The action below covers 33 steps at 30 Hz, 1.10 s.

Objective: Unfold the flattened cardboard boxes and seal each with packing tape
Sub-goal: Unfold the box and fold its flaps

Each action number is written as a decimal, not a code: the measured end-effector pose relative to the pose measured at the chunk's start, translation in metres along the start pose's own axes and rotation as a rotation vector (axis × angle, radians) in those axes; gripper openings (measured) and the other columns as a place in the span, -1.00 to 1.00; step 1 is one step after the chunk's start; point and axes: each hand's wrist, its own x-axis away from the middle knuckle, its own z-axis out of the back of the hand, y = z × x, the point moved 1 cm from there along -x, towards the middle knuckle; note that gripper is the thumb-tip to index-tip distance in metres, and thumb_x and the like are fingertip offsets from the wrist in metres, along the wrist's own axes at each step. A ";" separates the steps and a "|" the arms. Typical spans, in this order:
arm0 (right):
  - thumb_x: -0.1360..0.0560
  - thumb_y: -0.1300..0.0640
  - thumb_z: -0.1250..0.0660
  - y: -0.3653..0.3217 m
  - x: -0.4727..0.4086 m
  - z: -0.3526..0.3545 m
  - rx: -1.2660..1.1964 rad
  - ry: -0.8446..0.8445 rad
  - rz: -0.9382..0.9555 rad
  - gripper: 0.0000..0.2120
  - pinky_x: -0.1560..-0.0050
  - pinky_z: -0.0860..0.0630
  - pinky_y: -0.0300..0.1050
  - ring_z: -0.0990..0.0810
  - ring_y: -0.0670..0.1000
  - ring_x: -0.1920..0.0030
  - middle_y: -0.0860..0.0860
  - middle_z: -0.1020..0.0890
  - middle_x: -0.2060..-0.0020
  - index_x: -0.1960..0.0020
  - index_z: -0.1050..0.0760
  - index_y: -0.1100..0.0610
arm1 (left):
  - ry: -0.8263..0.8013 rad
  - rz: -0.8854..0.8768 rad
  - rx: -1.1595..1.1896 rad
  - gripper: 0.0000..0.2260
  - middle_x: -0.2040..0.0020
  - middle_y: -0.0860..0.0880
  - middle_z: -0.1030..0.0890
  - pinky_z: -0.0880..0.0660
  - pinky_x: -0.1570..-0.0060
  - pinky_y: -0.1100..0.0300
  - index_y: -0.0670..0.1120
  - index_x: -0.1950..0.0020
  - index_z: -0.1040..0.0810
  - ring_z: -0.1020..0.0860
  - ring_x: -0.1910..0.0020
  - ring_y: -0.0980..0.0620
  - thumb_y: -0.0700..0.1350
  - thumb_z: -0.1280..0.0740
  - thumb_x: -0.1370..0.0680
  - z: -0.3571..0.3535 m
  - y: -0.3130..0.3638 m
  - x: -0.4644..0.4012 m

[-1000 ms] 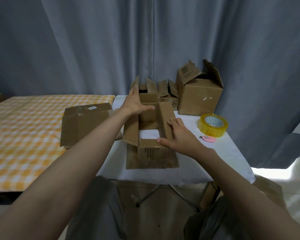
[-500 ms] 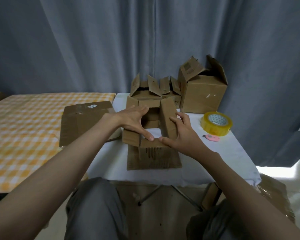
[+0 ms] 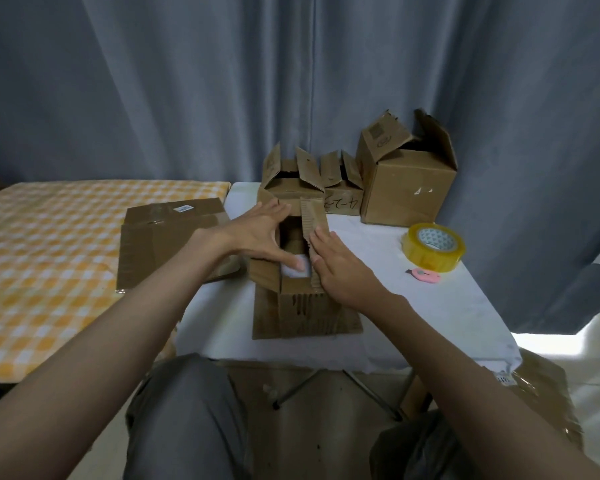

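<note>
Head view: my left hand point(image 3: 257, 233) and right hand point(image 3: 340, 268), fingers flat, press the small box point(image 3: 291, 271) flaps inward; next I judge the tape roll point(image 3: 433, 247) is needed.

On the white-clothed surface point(image 3: 378, 327) before me stands a small brown cardboard box point(image 3: 298, 289), my left hand point(image 3: 257, 233) on its left flap, my right hand point(image 3: 340, 268) on its right. Behind it stand three opened cardboard boxes point(image 3: 406, 188). Right lies a yellow roll of packing tape point(image 3: 433, 247); left, a flattened cardboard sheet point(image 3: 163, 244).
</note>
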 end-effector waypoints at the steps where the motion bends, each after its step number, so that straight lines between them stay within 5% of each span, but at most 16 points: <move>1: -0.72 0.00 0.08 0.000 0.000 -0.001 0.001 0.009 0.003 -0.49 -0.59 0.13 -0.04 0.10 0.04 -0.61 0.02 0.04 -0.62 -0.63 0.01 0.11 | 0.099 0.017 0.113 -0.01 -0.62 0.02 0.06 0.09 -0.51 0.09 -0.08 -0.64 0.04 0.09 -0.60 -0.02 0.39 -0.35 -0.44 -0.001 -0.002 0.003; 4: -0.72 0.00 0.09 -0.001 0.000 -0.001 -0.029 0.004 -0.027 -0.50 -0.57 0.11 -0.05 0.11 0.03 -0.60 -0.01 0.06 -0.62 -0.63 0.03 0.08 | 0.362 0.175 0.541 -0.25 -0.63 0.07 0.01 0.08 -0.54 0.07 0.00 -0.64 0.00 0.03 -0.60 0.07 0.39 -0.03 -0.58 -0.008 -0.009 0.010; 7: -0.72 -0.01 0.08 0.000 0.001 -0.002 -0.079 0.017 -0.021 -0.50 -0.55 0.10 -0.08 0.11 -0.01 -0.60 -0.04 0.05 -0.62 -0.63 0.03 0.05 | 0.349 0.119 0.739 -0.32 -0.56 0.17 -0.23 -0.05 -0.56 -0.03 0.07 -0.59 -0.22 -0.18 -0.55 0.12 0.42 0.08 -0.58 -0.018 -0.009 0.016; 13: -0.72 0.06 -0.01 0.002 0.003 -0.002 -0.247 0.088 -0.006 -0.51 -0.47 0.13 -0.25 0.03 -0.02 -0.60 -0.01 -0.03 -0.60 -0.61 -0.04 0.13 | 0.151 -0.071 0.242 -0.45 -0.62 0.04 -0.02 0.11 -0.51 0.24 -0.03 -0.63 -0.05 0.02 -0.60 0.07 0.11 -0.09 -0.68 -0.043 0.009 0.014; 21: -0.68 0.17 -0.13 0.012 -0.002 0.002 -0.400 0.125 -0.029 -0.51 -0.50 0.05 -0.24 -0.09 -0.02 -0.58 0.00 -0.14 -0.59 -0.59 -0.15 0.14 | 0.249 0.005 0.293 -0.48 -0.64 -0.01 0.09 0.19 -0.55 0.18 -0.11 -0.63 0.07 0.14 -0.60 0.10 0.02 0.01 -0.72 -0.069 0.031 0.012; 26: -0.56 0.41 -0.16 0.037 -0.009 0.025 -0.447 0.132 -0.020 -0.46 -0.50 -0.01 -0.30 -0.21 -0.03 -0.54 0.04 -0.28 -0.54 -0.53 -0.30 0.18 | 0.271 0.066 0.149 -0.40 -0.64 -0.09 0.09 0.04 -0.57 -0.09 -0.15 -0.63 0.10 0.12 -0.61 -0.02 0.15 0.05 -0.69 -0.083 0.066 0.010; 30: -0.59 0.39 -0.14 0.044 -0.008 0.024 -0.387 0.113 0.049 -0.51 -0.51 -0.08 -0.26 -0.27 -0.03 -0.51 0.07 -0.36 -0.49 -0.50 -0.35 0.18 | 0.284 -0.044 0.023 -0.35 -0.64 -0.06 0.04 0.08 -0.57 0.04 -0.10 -0.64 0.08 0.07 -0.61 0.04 0.22 0.03 -0.67 -0.073 0.066 0.004; 33: -0.62 0.33 -0.14 0.061 -0.008 0.031 -0.406 0.257 -0.055 -0.59 -0.33 -0.28 -0.27 -0.42 -0.01 -0.39 0.06 -0.50 -0.39 -0.42 -0.47 0.13 | 0.179 -0.095 -0.024 -0.22 -0.64 0.04 0.09 0.12 -0.55 0.13 -0.02 -0.64 0.10 0.10 -0.60 0.11 0.39 0.02 -0.56 -0.060 0.055 0.007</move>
